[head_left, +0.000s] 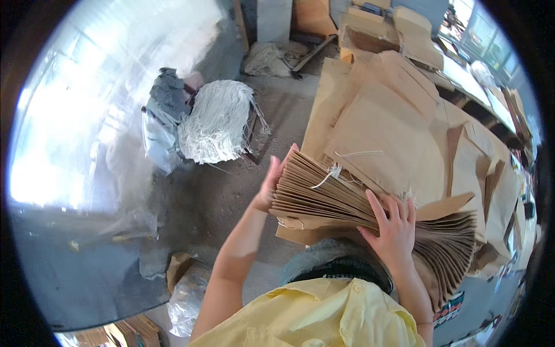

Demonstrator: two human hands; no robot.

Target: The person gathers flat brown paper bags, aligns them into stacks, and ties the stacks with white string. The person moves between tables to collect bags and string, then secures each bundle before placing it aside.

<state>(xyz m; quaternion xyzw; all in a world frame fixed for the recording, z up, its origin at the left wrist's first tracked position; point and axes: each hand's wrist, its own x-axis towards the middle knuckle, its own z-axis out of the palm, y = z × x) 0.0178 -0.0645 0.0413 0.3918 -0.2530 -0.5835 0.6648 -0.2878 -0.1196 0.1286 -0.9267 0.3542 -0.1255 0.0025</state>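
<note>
A thick stack of brown paper bags (329,196) fans out in front of me, bunched at its middle and splayed at both ends. My left hand (272,185) presses flat against the stack's left end, thumb up and apart; part of its fingers is hidden behind the paper. Across the folded edges lies my right hand (393,228), its fingers spread on top near the middle. A white string tie (334,170) pokes out of the stack between the hands. Another white string (358,154) rests on the flat brown paper sheets (384,127) beyond.
More brown paper bags (491,191) are heaped at the right. On the floor to the left, a bundle of white strings (217,121) sits beside a grey cloth (167,95). Plastic sheeting (104,115) covers a large pile at the far left. A clear plastic bag (188,303) lies near my left arm.
</note>
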